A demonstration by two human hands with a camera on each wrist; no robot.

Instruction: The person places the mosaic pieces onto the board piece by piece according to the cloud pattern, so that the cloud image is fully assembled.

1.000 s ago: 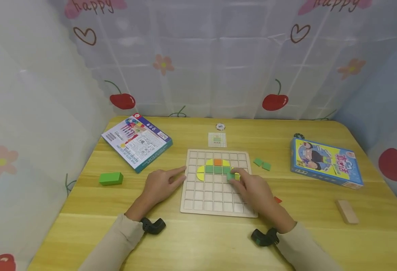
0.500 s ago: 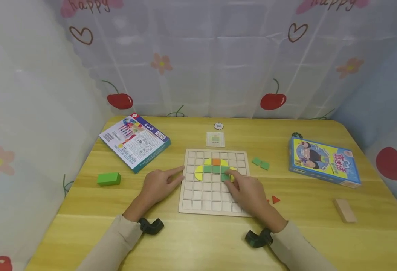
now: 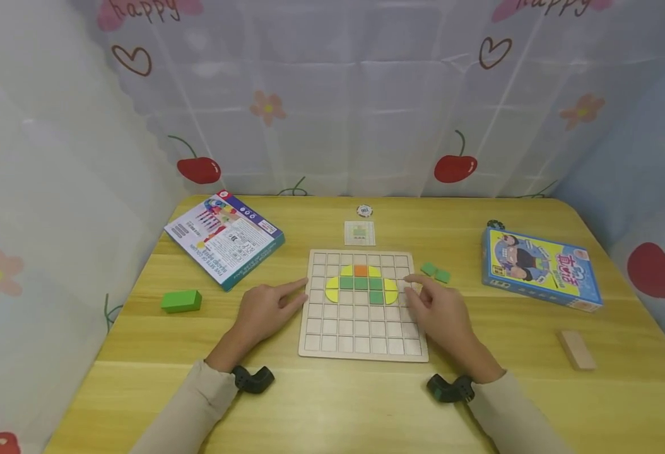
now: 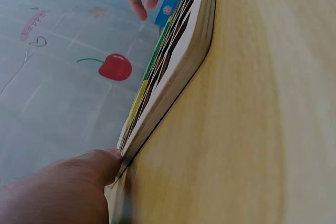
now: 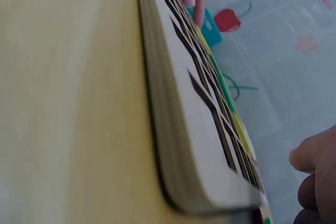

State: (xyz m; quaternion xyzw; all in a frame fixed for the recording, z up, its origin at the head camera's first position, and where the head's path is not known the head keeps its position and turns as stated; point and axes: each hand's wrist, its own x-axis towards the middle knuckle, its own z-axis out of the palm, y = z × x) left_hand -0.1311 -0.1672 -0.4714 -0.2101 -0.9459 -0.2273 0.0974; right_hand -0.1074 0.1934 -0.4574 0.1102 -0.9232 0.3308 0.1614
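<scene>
A square wooden grid board [image 3: 361, 328] lies on the table with coloured tiles set in its upper cells. Yellow quarter-round tiles [image 3: 390, 291] flank an orange tile [image 3: 361, 270] and a row of green tiles [image 3: 346, 283]. One more green tile [image 3: 376, 297] sits in the row below, at its right end. My left hand [image 3: 267, 312] touches the board's left edge with thumb and forefinger extended. My right hand [image 3: 441, 309] hovers over the board's right edge, thumb and forefinger apart and nothing between them. Just beyond it lie two loose green tiles [image 3: 436, 272].
A pattern card [image 3: 359, 233] and a round chip [image 3: 364, 210] lie behind the board. One game box [image 3: 227, 239] stands at left, a blue box [image 3: 541, 268] at right. A green block [image 3: 182, 301] and a plain wooden block [image 3: 576, 350] lie on either side.
My right hand has set the green tile into its cell, let go of it and drawn back right towards the loose green tiles. The left hand stays at the board's edge.
</scene>
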